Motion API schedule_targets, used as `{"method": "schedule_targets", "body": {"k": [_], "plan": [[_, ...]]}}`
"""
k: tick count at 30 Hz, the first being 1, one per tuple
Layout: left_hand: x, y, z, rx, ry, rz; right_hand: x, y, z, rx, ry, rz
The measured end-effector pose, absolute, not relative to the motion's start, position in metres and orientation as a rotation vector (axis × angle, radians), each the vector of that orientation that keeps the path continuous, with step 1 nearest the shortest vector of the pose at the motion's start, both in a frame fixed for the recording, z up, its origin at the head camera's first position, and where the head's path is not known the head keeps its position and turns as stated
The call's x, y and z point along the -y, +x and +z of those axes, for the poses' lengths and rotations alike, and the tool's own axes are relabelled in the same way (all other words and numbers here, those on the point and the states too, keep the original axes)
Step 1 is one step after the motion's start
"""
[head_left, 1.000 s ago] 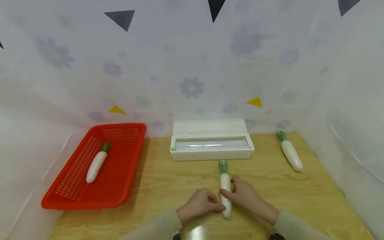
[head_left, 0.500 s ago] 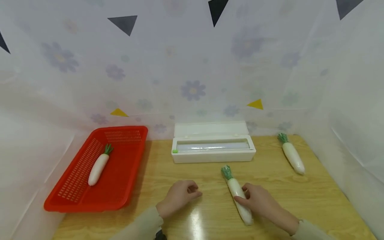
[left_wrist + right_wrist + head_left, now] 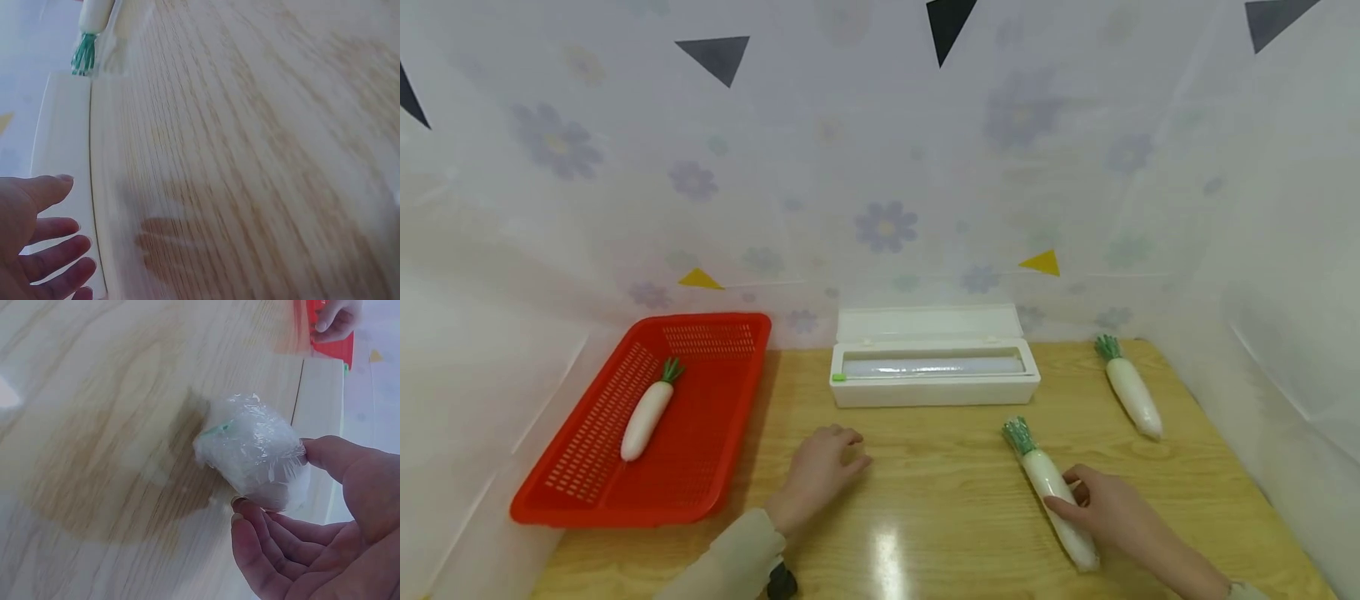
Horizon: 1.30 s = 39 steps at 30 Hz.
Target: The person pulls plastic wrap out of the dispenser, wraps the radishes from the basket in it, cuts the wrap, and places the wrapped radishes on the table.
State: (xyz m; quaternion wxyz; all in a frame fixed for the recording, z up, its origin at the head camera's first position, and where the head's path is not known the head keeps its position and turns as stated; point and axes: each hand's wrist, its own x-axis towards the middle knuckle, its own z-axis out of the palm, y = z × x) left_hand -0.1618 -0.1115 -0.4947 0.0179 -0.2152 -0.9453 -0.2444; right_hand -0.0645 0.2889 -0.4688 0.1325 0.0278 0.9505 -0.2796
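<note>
My right hand (image 3: 1112, 508) grips a white radish (image 3: 1054, 492) with green leaf stubs, thumb on one side and fingers on the other. In the right wrist view, crinkled clear film covers the end of this radish (image 3: 256, 450). The radish slants over the front right of the table, leaves pointing to the back left. My left hand (image 3: 820, 471) holds nothing, its fingers loosely bent over the table between the red basket and the radish. In the left wrist view, the fingers of the left hand (image 3: 44, 244) are spread apart, overlapping the white box.
A red basket (image 3: 730, 467) with one radish (image 3: 647, 421) stands at the left. The white cling film box (image 3: 936, 392), lid raised, sits at the back with a film roll (image 3: 932, 367) inside. Another radish (image 3: 1133, 396) lies at the back right of the wooden table (image 3: 910, 483).
My right hand has carried the wrapped radish to the right, and the radish has turned to a slant. My left hand has let go of it and moved left.
</note>
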Motion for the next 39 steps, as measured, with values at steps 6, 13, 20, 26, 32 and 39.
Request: {"method": "schedule_targets", "body": {"k": [6, 13, 20, 26, 32, 39], "plan": [[0.112, -0.164, -0.498, 2.921, -0.675, -0.753, -0.315, -0.059, -0.469, -2.771, 0.096, -0.737], [0.114, -0.166, -0.500, 2.929, -0.663, -0.733, -0.340, -0.078, -0.461, -2.826, 0.128, -0.631], [0.115, -0.167, -0.502, 2.930, -0.658, -0.727, -0.365, -0.112, -0.446, -2.919, 0.102, -0.553], [0.110, -0.163, -0.509, 2.905, -0.683, -0.753, -0.381, -0.132, -0.440, -2.960, 0.115, -0.506], [0.112, -0.160, -0.507, 2.929, -0.644, -0.741, -0.387, -0.153, -0.451, -2.964, 0.148, -0.479], [0.112, -0.168, -0.501, 2.914, -0.660, -0.737, -0.393, -0.182, -0.464, -3.011, 0.122, -0.477]]}}
